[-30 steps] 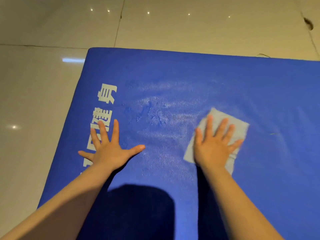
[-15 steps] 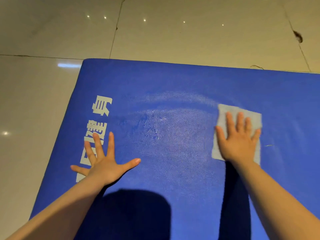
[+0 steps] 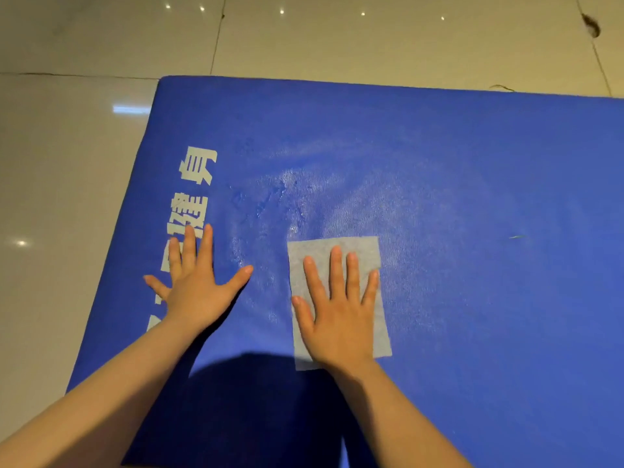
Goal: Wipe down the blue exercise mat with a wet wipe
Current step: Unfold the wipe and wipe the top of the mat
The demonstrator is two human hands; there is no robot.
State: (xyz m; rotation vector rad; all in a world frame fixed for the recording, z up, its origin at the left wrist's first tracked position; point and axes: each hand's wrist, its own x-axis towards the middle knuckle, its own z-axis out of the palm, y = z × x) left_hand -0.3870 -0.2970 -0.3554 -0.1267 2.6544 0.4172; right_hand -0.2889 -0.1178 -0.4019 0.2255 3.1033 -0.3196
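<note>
The blue exercise mat [image 3: 472,163] lies flat on the floor and fills most of the view, with white printed characters along its left side. A pale wet wipe [image 3: 337,248] is spread flat on the mat near the middle. My right hand [image 3: 337,312] presses on the wipe, palm down, fingers straight and spread. My left hand [image 3: 196,285] rests flat on the mat to the left, fingers spread, partly over the white print. A shiny damp patch shows on the mat beyond the wipe.
Glossy beige floor tiles [image 3: 67,197] surround the mat on the left and at the back. A small dark mark [image 3: 592,27] sits on a tile at the far right. A thin strand [image 3: 518,236] lies on the mat to the right.
My right hand has slid the wipe leftward and closer to me, from the mat's right side to just beside my left hand. The left hand stays planted.
</note>
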